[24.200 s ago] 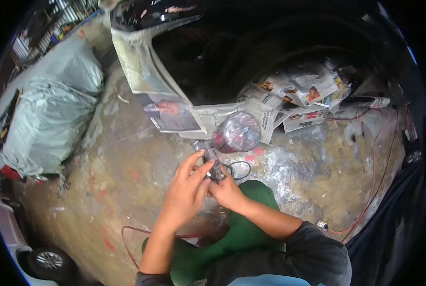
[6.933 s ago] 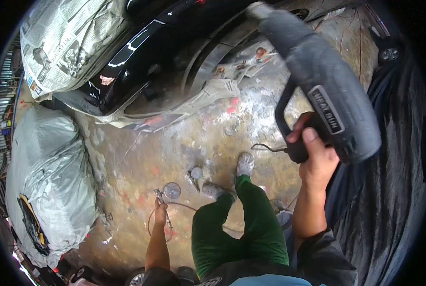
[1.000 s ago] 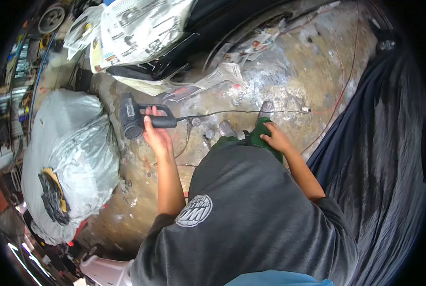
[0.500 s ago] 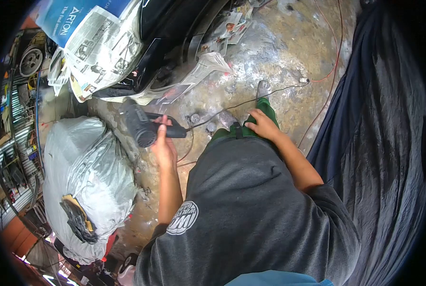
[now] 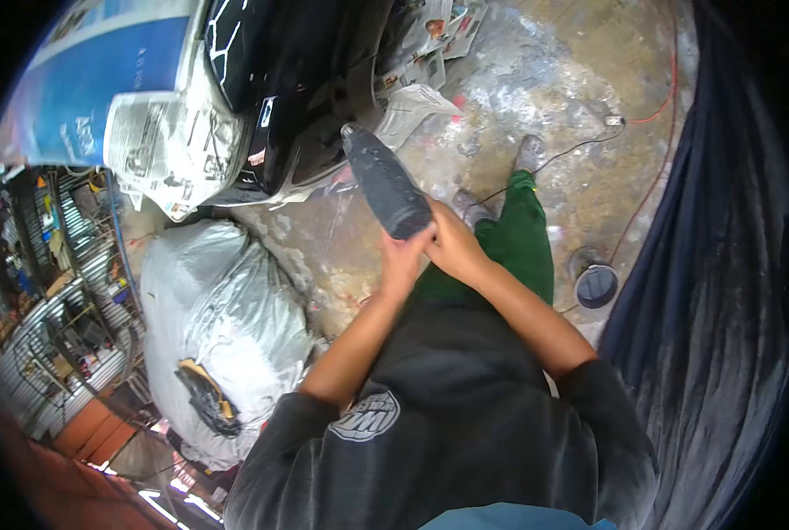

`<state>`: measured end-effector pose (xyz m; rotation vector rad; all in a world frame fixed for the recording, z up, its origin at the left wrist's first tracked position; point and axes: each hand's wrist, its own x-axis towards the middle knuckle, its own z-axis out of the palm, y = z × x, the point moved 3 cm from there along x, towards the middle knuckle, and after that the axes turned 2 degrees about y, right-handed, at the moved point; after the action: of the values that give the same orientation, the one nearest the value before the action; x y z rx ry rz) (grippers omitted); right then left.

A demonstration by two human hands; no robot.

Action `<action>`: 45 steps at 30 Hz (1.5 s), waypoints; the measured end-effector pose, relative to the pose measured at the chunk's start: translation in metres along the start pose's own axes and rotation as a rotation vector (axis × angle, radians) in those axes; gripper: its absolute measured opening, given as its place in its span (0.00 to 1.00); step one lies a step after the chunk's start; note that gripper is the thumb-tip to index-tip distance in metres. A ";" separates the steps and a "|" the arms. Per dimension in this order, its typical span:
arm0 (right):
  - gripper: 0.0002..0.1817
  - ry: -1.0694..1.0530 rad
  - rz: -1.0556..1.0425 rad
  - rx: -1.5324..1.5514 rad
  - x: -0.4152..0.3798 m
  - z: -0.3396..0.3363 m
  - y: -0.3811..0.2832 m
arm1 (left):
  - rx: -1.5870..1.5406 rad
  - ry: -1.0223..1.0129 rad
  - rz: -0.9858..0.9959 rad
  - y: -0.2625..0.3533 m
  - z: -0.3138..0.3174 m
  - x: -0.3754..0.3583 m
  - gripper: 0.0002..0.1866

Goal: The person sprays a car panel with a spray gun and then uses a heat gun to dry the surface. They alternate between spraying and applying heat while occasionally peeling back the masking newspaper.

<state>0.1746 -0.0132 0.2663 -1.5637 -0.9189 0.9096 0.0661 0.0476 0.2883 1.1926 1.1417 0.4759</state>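
A black, dusty power tool [image 5: 385,187], something like a heat gun or blower, is held out in front of me, its narrow end pointing up-left toward a glossy black car panel [image 5: 310,84]. My left hand [image 5: 405,252] is closed round the tool's near end from the left. Against its right side, my right hand [image 5: 454,237] is closed on it too. The handle is hidden behind the body and my hands. Newspaper [image 5: 173,146] covers part of the panel's left edge.
A silver-grey covered bundle [image 5: 226,309] stands at the left. A dark cup-like container [image 5: 596,284] sits on the floor at the right, beside a dark blue curtain [image 5: 677,291]. A cable with a connector [image 5: 616,121] crosses the floor. Cluttered shelving [image 5: 85,274] is at far left.
The tool has moved right and turned toward the panel. My right hand has left my thigh and joined my left hand on it. The view has shifted, and the dark container now shows.
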 end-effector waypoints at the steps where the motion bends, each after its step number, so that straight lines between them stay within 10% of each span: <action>1: 0.34 0.030 0.083 0.033 0.004 -0.008 0.003 | 0.020 -0.069 0.039 -0.003 0.007 0.001 0.29; 4: 0.29 0.103 0.242 0.171 0.007 -0.022 0.042 | -0.034 -0.052 -0.123 -0.065 0.011 -0.006 0.26; 6: 0.25 0.190 0.243 0.333 0.009 -0.020 0.085 | 0.517 -0.199 -0.109 -0.145 -0.006 0.003 0.26; 10: 0.17 0.235 0.087 0.402 0.037 -0.035 0.100 | 0.956 -0.814 -0.130 -0.224 0.038 0.030 0.27; 17: 0.16 -0.020 -0.130 0.452 0.063 -0.038 0.138 | 1.112 -0.792 -0.394 -0.337 0.093 0.034 0.28; 26: 0.19 0.002 -0.049 0.415 0.058 -0.040 0.182 | 1.156 -0.733 -0.500 -0.382 0.104 0.029 0.30; 31: 0.21 -0.350 0.396 0.856 0.057 -0.024 0.202 | 1.164 -0.712 -0.525 -0.391 0.108 0.025 0.31; 45: 0.28 0.178 0.137 1.057 0.138 -0.115 0.155 | 1.329 -0.573 -0.523 -0.358 0.101 0.021 0.33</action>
<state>0.3517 0.0434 0.1190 -0.7601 -0.1089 1.0742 0.0718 -0.1122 -0.0479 1.8421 1.1554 -1.1546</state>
